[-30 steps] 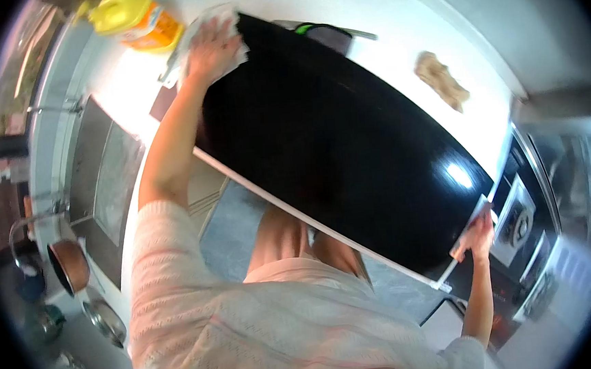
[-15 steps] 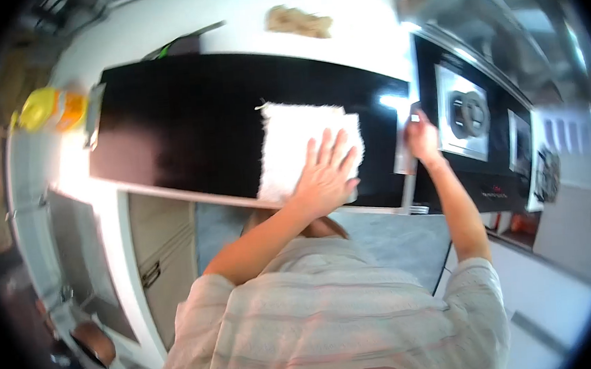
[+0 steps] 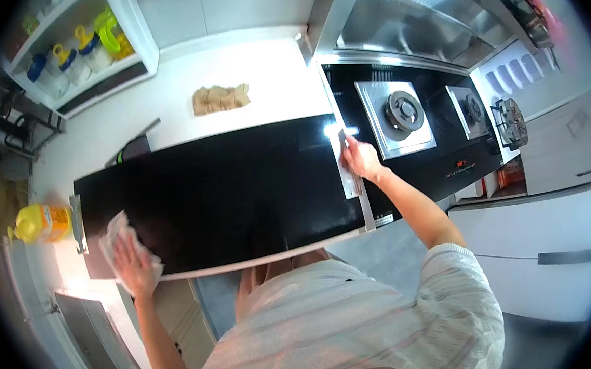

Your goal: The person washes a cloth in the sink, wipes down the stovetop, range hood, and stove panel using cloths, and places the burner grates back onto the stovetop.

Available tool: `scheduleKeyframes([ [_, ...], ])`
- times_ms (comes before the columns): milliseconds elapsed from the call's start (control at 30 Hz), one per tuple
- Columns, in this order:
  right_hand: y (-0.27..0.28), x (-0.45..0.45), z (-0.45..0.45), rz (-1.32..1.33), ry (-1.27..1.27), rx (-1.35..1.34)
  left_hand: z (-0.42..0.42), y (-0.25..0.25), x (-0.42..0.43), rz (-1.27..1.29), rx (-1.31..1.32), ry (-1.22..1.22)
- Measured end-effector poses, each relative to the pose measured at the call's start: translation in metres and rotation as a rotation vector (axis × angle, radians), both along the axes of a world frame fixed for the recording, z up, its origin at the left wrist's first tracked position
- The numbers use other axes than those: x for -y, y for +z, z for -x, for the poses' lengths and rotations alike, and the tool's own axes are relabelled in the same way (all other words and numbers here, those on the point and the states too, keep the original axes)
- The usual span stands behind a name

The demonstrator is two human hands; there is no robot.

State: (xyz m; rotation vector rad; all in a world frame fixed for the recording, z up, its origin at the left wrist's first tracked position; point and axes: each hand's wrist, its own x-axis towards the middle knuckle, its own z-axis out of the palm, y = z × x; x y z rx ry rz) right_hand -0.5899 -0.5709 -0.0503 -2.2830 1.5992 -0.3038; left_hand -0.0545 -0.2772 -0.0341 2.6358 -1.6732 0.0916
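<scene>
Pressing white cloth [image 3: 123, 246] flat, left hand [image 3: 135, 265] spread, right hand [image 3: 362, 158] gripping handle [image 3: 346, 164]

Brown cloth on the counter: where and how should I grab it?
Pinch the brown cloth near its middle, reaching over the black panel and coming down from above. It lies low and crumpled on the counter, and its wrinkles should gather easily between fingertips. Nothing seems to cover it from above.
</scene>
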Motion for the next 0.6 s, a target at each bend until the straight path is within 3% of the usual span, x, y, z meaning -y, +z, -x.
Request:
scheduleKeyframes([
  [67,0.002,-0.002,-0.002,0.010,-0.035,-0.039,-0.066,-0.027,-0.019,-0.010,0.134,0.115],
  [133,0.004,-0.002,-0.004,-0.018,-0.062,-0.090,-0.095,-0.021,-0.017,-0.007,0.099,0.260],
  [333,0.009,-0.005,-0.009,-0.067,-0.092,-0.074,-0.107,-0.023,-0.011,0.029,0.093,0.405],
  [467,0.009,-0.005,-0.008,-0.078,-0.109,-0.110,-0.103,-0.054,-0.010,0.044,0.224,0.368],
  [567,0.007,-0.006,-0.007,-0.049,-0.125,-0.132,-0.036,-0.042,0.003,0.029,0.212,0.223],
  [600,0.007,-0.006,-0.007,-0.046,-0.127,-0.136,-0.019,-0.059,0.006,0.208,0.191,0.090],
])
